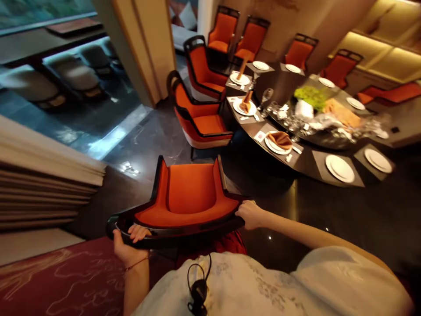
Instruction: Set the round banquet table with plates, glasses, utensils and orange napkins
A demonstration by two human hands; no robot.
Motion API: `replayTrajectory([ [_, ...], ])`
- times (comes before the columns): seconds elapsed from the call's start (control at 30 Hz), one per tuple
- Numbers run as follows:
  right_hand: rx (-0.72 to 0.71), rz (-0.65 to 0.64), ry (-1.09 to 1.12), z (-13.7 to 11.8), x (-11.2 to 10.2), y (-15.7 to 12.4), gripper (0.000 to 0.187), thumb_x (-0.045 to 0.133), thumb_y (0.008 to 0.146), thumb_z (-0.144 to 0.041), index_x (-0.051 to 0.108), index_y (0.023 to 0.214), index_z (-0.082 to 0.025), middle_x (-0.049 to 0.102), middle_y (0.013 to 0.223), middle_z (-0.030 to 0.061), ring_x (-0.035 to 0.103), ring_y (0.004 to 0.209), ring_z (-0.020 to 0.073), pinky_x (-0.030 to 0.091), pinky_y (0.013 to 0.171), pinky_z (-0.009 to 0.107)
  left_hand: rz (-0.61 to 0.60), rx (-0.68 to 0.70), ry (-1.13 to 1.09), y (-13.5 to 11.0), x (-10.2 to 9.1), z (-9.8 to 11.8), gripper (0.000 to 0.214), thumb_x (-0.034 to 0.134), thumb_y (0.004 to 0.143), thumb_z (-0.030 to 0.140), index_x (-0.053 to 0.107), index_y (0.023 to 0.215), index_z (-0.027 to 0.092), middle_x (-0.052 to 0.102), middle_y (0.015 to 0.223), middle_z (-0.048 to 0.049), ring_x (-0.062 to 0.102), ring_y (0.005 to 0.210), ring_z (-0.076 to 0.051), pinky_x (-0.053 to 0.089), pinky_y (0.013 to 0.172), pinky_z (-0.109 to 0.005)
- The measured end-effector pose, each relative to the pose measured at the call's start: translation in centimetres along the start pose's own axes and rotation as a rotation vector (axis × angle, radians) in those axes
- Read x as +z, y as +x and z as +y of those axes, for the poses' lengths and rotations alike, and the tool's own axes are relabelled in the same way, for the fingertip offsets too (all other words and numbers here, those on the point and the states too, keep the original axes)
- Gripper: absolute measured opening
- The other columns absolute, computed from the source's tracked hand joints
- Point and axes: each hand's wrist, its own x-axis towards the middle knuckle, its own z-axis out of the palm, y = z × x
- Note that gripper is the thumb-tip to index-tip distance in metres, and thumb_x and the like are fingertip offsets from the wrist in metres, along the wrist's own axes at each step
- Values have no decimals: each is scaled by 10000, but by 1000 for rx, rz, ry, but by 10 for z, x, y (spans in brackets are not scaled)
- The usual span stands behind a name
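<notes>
Both of my hands grip the black curved top rail (177, 232) of an orange upholstered armchair (190, 188), which stands right in front of me. My left hand (130, 243) wraps the rail's left end, with a thin red cord around the wrist. My right hand (251, 215) holds the rail's right end. The chair's legs are hidden below the seat.
A round dark dining table (305, 162) set with white plates, folded napkins and glassware lies ahead on the right. Matching orange chairs (200, 118) line it. A pleated curtain (39, 184) hangs on the left, and a red patterned carpet (66, 281) lies below.
</notes>
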Motion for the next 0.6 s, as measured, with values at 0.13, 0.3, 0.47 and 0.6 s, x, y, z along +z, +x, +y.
replayTrajectory([
  [0.13, 188, 27, 142, 4, 85, -78, 274, 623, 608, -220, 752, 839, -150, 722, 769, 141, 685, 766, 282, 430, 749, 349, 7, -206, 133, 6, 9, -72, 455, 734, 727, 469, 370, 699, 198, 425, 505, 82, 416, 360, -42, 431, 397, -183],
  [0.3, 411, 92, 303, 16, 175, -126, 281, 632, 592, -193, 738, 845, -135, 733, 827, 140, 683, 842, 263, 401, 833, 343, -59, -417, 304, 53, 27, -178, 456, 586, 857, 556, 383, 675, 191, 396, 503, 62, 399, 370, -56, 411, 396, -195],
  [0.47, 578, 210, 363, 48, 206, -124, 269, 637, 666, -262, 737, 882, -135, 744, 883, 135, 686, 874, 254, 383, 873, 352, -127, -580, 376, 126, 72, -271, 538, 365, 954, 639, 363, 654, 193, 346, 481, 67, 351, 345, -47, 364, 369, -175],
  [0.6, 617, 254, 354, 74, 212, -110, 284, 632, 727, -307, 740, 915, -124, 746, 911, 152, 690, 909, 265, 394, 885, 353, -125, -618, 456, 170, 103, -323, 565, 317, 963, 654, 361, 640, 193, 316, 469, 74, 324, 331, -38, 335, 353, -157],
])
